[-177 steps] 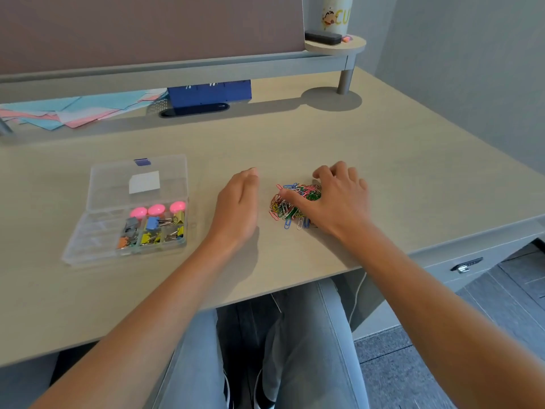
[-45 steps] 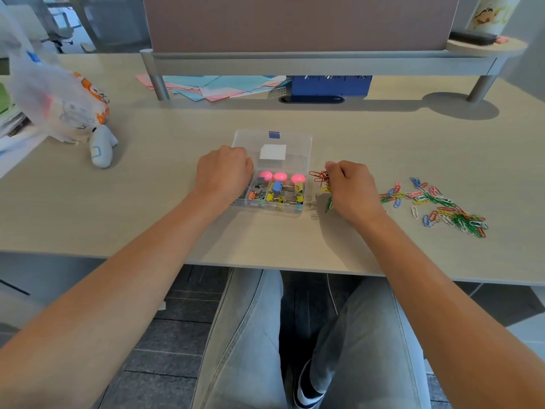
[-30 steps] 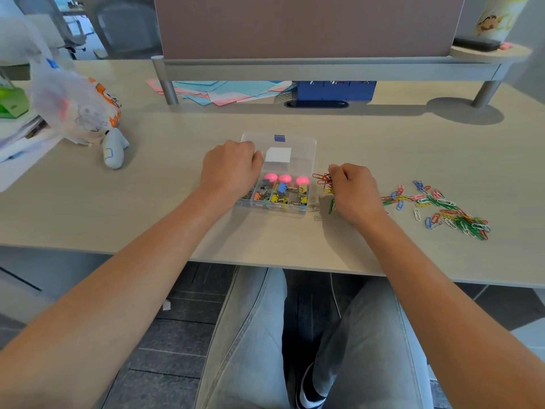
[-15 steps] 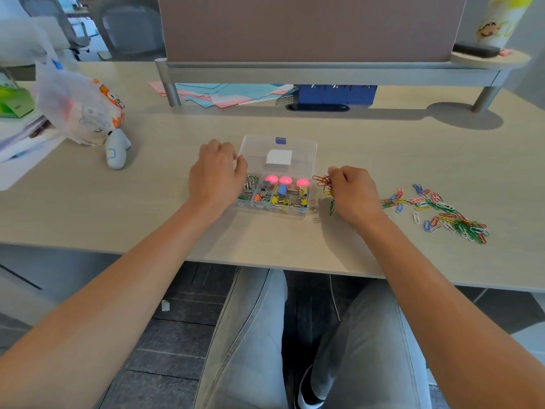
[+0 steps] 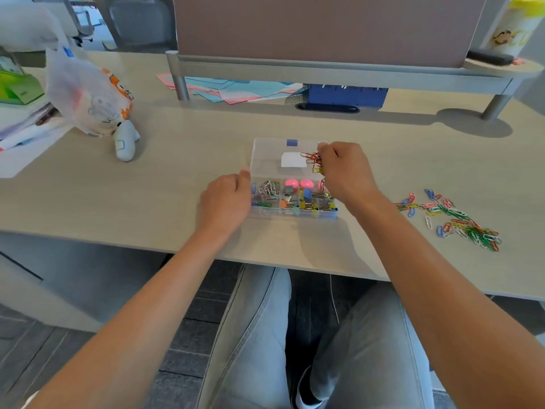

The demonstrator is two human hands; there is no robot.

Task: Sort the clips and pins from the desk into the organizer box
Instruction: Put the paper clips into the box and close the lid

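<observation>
A clear organizer box [image 5: 267,160] lies open on the desk with its lid flat behind it. Its compartments hold binder clips, pink pins and some paper clips. My right hand [image 5: 346,174] is raised over the right side of the box and grips a bunch of coloured paper clips [image 5: 313,160] that dangle from its fingers. My left hand [image 5: 225,200] rests against the box's left edge with curled fingers and its thumb touching the rim. A loose pile of coloured paper clips [image 5: 454,219] lies on the desk to the right.
A plush toy under a plastic bag [image 5: 97,101] sits at the left, beside papers. Coloured paper sheets [image 5: 236,91] and a blue box [image 5: 346,94] lie under the raised shelf [image 5: 339,70] at the back. The desk's front edge is close to my arms.
My right hand has lifted off the desk with its bunch of paper clips and moved left over the box. My left hand has slid off the box to its left edge.
</observation>
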